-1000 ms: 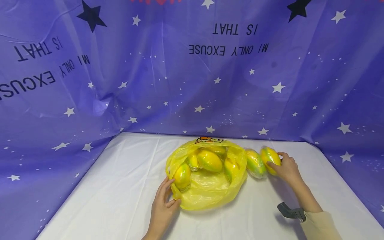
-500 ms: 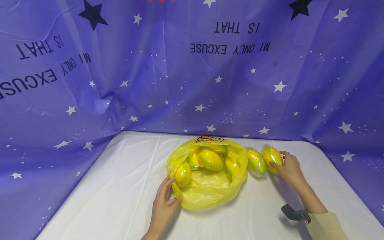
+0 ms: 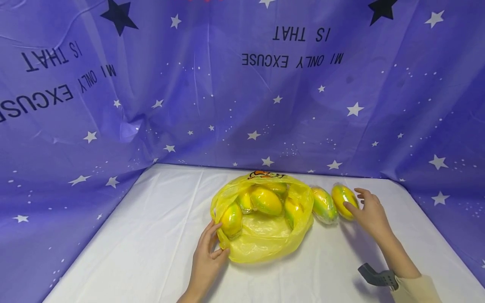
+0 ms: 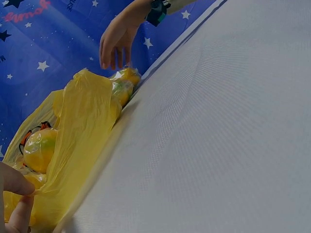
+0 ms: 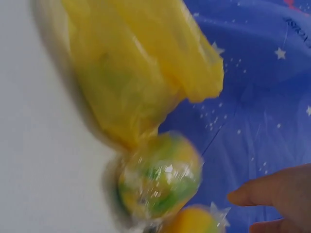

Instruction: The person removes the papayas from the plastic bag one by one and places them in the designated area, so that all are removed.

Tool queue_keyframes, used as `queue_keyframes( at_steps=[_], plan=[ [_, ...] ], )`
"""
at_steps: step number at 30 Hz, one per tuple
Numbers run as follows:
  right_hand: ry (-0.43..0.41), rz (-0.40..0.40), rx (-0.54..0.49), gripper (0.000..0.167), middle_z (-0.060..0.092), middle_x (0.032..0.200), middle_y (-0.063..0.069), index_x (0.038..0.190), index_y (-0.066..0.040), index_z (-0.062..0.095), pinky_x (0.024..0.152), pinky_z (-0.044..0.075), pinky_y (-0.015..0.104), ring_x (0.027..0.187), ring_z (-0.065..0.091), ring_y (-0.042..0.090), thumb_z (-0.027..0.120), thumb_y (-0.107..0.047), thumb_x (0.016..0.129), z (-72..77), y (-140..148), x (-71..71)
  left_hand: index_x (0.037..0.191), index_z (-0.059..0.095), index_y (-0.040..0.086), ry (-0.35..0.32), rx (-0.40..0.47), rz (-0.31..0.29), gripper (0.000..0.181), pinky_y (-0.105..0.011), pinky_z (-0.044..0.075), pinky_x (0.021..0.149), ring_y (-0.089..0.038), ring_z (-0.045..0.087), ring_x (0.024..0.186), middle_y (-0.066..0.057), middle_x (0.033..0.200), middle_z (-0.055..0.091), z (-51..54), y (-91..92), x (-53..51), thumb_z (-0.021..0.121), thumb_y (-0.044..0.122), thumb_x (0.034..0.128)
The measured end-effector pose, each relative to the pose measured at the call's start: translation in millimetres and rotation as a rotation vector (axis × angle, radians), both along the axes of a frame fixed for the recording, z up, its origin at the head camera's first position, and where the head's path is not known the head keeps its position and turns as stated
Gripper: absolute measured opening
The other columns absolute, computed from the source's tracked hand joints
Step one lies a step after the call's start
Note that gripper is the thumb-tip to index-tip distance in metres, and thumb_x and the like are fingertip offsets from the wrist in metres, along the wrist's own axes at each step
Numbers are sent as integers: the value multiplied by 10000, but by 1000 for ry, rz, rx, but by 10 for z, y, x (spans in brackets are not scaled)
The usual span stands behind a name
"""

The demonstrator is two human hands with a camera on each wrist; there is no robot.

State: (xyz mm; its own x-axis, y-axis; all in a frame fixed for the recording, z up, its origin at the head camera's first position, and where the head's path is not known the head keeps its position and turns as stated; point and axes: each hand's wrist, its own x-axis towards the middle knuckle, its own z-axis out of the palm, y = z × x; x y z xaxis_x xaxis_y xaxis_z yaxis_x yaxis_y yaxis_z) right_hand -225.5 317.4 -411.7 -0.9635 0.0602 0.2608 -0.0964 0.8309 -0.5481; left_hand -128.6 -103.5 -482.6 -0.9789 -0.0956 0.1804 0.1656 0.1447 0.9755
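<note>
A yellow plastic bag [image 3: 261, 248] stands on the white cloth with its mouth spread wide, and several wrapped mangoes [image 3: 267, 201] lie inside. At its near left rim my left hand [image 3: 206, 259] pinches the plastic between thumb and finger, beside one mango [image 3: 231, 221]. Right of the bag, two more mangoes in clear wrap rest side by side: the inner mango [image 3: 324, 205] close to the bag, the outer mango [image 3: 343, 201] beyond it. My right hand [image 3: 373, 214] hovers just right of the outer one, fingers loosely spread with nothing between them.
White cloth [image 3: 144, 235] covers the table. Purple star-printed sheeting [image 3: 227, 118] hangs behind and along both sides. A dark strap mount [image 3: 377, 277] sits on the right wrist.
My right hand has let go of the outer mango and drawn slightly away to the right. The mango stays beside the other one. My left hand keeps its hold on the bag.
</note>
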Motion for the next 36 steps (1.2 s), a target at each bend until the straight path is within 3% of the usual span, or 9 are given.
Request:
queue_keyframes(
  at_steps=[12,17,22,26,29,36],
  plan=[
    [111,55,-147,520,516,1190,325,1324,111,443,882,488,591,1063,522,469,653,-137,919,210,-351,116,1395,467,161,-3,8,-8,708,-269,561,847,-444,346,1328,-131,1559,200,17,-1,-7,695,-115,784],
    [137,113,-178,479,560,1200,255,1318,61,482,873,519,536,1053,566,413,664,-126,917,253,-515,119,1393,470,166,-2,-6,-4,709,-273,562,846,-452,356,1319,-133,1557,206,17,-4,-4,698,-116,783],
    [159,193,-214,420,595,1204,165,1285,5,539,821,572,280,1014,607,333,678,-144,918,269,-662,106,1396,463,166,-2,-11,3,717,-276,565,842,-446,355,1322,-129,1558,201,12,-3,-5,696,-118,780],
    [161,250,-272,391,621,1166,162,1264,-11,563,778,508,93,997,623,323,689,-98,905,270,-789,71,1393,467,153,10,-18,7,713,-282,568,836,-458,360,1314,-149,1554,209,12,-1,-13,697,-123,777],
    [149,297,-307,401,630,1146,174,1270,-14,561,792,509,101,1002,627,319,694,-70,896,265,-888,48,1392,469,158,9,-18,9,712,-281,568,837,-455,356,1318,-146,1555,210,16,2,-16,696,-122,778],
    [132,380,-356,425,626,1147,179,1272,3,562,849,570,352,1005,625,296,705,-19,872,251,-1088,-3,1392,469,147,13,-19,2,703,-288,565,845,-475,344,1317,-163,1557,204,16,2,-6,704,-109,780]
  ],
)
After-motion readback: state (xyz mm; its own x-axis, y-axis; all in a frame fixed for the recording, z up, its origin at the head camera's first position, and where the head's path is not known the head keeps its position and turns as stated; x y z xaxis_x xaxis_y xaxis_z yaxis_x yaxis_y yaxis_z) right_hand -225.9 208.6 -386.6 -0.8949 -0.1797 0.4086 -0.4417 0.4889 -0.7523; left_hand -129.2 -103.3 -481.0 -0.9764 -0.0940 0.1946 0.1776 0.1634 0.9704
